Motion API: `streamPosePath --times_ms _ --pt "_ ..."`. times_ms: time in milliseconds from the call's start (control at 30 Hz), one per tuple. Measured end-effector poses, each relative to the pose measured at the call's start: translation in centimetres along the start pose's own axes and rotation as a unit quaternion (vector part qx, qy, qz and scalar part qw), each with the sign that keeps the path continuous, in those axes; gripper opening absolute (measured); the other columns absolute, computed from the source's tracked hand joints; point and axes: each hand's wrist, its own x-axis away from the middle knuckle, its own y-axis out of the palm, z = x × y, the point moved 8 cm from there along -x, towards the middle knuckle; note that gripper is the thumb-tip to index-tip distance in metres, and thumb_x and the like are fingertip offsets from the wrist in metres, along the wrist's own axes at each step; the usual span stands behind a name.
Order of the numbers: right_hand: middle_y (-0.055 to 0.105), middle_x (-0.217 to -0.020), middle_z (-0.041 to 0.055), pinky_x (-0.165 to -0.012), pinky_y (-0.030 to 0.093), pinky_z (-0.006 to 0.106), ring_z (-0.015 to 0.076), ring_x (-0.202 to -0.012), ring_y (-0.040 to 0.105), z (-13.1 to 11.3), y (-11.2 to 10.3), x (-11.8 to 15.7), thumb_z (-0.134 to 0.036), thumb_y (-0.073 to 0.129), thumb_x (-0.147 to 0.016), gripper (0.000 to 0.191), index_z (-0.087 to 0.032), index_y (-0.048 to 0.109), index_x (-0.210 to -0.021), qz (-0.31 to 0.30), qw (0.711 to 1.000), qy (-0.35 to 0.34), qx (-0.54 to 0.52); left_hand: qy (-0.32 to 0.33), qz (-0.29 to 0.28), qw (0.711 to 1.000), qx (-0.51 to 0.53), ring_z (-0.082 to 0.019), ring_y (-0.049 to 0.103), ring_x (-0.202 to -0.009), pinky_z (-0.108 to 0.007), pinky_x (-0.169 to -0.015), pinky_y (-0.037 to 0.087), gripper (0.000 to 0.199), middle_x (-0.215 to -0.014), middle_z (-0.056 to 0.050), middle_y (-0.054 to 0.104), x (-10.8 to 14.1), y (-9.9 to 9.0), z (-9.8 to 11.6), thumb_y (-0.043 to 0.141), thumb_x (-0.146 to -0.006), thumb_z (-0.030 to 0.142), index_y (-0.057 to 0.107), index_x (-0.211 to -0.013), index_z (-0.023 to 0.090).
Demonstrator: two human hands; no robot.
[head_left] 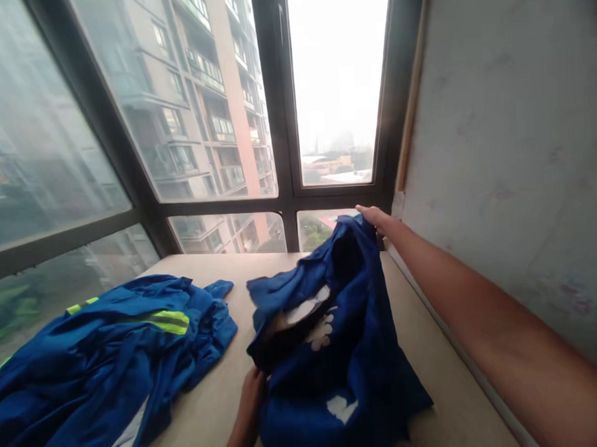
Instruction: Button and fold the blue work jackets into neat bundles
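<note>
A dark blue cloth garment (374, 339) with white printed shapes hangs between my hands, partly lifted off the pale ledge. Its exact kind is unclear, as the folds hide most of its shape. My right hand (375, 218) is closed on its upper corner, close to the window, arm stretched out. Lower down on the left, my left hand (253, 386) grips its edge, with most of the fingers hidden by the cloth. To the left lies a crumpled blue work jacket (185, 353) with yellow-green and silvery strips, apart from both hands.
The pale ledge (214, 388) runs up to a dark window frame (217, 208) at the back and left. A patterned light wall (504, 146) bounds the right side. Outside the glass stands a tall apartment building (227, 100).
</note>
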Motion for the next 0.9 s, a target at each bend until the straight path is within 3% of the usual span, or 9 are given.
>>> streamPosePath --times_ms 133,233,333,467,567,667,800,867,900 --pt "0.067 -0.113 0.0144 -0.098 0.042 0.040 0.0275 -0.111 0.058 4.5 0.0 1.9 -0.018 0.073 -0.074 0.037 -0.005 0.065 -0.107 -0.009 0.998 0.023 0.054 -0.034 -0.041 0.996 0.067 -0.031 0.069 -0.102 -0.042 -0.082 0.058 0.040 -0.106 -0.011 0.074 -0.4 1.0 -0.8 0.064 -0.077 0.045 0.070 -0.104 0.017" --pt "0.070 -0.112 0.0116 -0.096 0.043 0.035 0.0238 -0.105 0.061 8.7 -0.3 5.9 -0.017 0.074 -0.066 0.040 -0.010 0.067 -0.105 -0.027 0.997 0.020 0.072 -0.058 -0.035 0.994 0.081 -0.034 0.067 -0.109 -0.043 -0.085 0.058 0.051 -0.115 -0.013 0.073 -0.5 0.4 -1.4 0.067 -0.065 0.049 0.070 -0.106 0.017" --pt "0.068 -0.115 0.0130 -0.095 0.045 0.037 0.0247 -0.102 0.063 14.4 -2.2 12.1 -0.024 0.072 -0.066 0.043 -0.013 0.066 -0.108 -0.011 0.995 0.035 0.095 -0.056 -0.016 0.997 0.053 -0.035 0.063 -0.116 -0.045 -0.092 0.056 0.059 -0.121 -0.015 0.070 -0.5 -0.7 -1.3 0.068 -0.063 0.053 0.068 -0.108 0.016" --pt "0.067 -0.109 0.0113 -0.085 0.050 0.036 0.0233 -0.085 0.066 22.4 -6.2 22.1 -0.044 0.064 -0.073 0.053 -0.017 0.062 -0.119 0.060 0.982 0.071 0.167 -0.019 0.009 0.999 0.024 -0.034 0.060 -0.121 -0.044 -0.103 0.049 0.065 -0.124 -0.014 0.069 -1.2 -1.4 0.3 0.066 -0.066 0.058 0.065 -0.114 0.015" --pt "0.070 -0.102 0.0104 -0.081 0.051 0.038 0.0255 -0.080 0.068 26.5 -6.7 28.7 -0.059 0.055 -0.080 0.063 -0.018 0.056 -0.128 0.042 0.967 0.128 0.214 -0.014 0.011 1.000 0.018 -0.034 0.062 -0.119 -0.045 -0.103 0.049 0.072 -0.123 -0.017 0.068 -2.2 -0.5 1.3 0.065 -0.066 0.061 0.061 -0.119 0.013" --pt "0.073 -0.100 0.0119 -0.080 0.050 0.039 0.0305 -0.089 0.070 27.5 -4.0 32.7 -0.065 0.049 -0.084 0.065 -0.019 0.057 -0.130 -0.031 0.948 0.165 0.272 -0.019 0.013 0.999 -0.028 -0.037 0.065 -0.112 -0.049 -0.099 0.051 0.069 -0.114 -0.017 0.072 -3.0 1.2 2.0 0.068 -0.065 0.059 0.062 -0.116 0.013" --pt "0.073 -0.106 0.0130 -0.081 0.049 0.038 0.0322 -0.098 0.069 25.6 0.9 33.3 -0.042 0.055 -0.086 0.039 -0.021 0.066 -0.117 -0.160 0.909 0.126 0.363 0.036 0.020 0.997 -0.070 -0.035 0.067 -0.108 -0.046 -0.095 0.053 0.047 -0.106 -0.010 0.075 -3.3 2.8 3.4 0.063 -0.068 0.048 0.068 -0.104 0.019" --pt "0.074 -0.107 0.0105 -0.084 0.047 0.035 0.0291 -0.101 0.068 23.8 1.6 31.7 -0.030 0.053 -0.085 0.033 -0.023 0.068 -0.114 -0.193 0.904 0.083 0.371 0.038 0.060 0.995 -0.075 -0.033 0.067 -0.108 -0.043 -0.095 0.053 0.041 -0.104 -0.008 0.076 -3.6 1.4 3.3 0.058 -0.070 0.044 0.071 -0.101 0.020" --pt "0.074 -0.107 0.0092 -0.086 0.046 0.034 0.0273 -0.102 0.068 22.9 1.2 30.5 -0.026 0.052 -0.085 0.033 -0.023 0.069 -0.112 -0.200 0.905 0.064 0.369 0.024 0.094 0.992 -0.075 -0.033 0.067 -0.108 -0.043 -0.096 0.052 0.041 -0.103 -0.008 0.076 -3.8 -0.2 2.8 0.055 -0.069 0.043 0.072 -0.100 0.020"
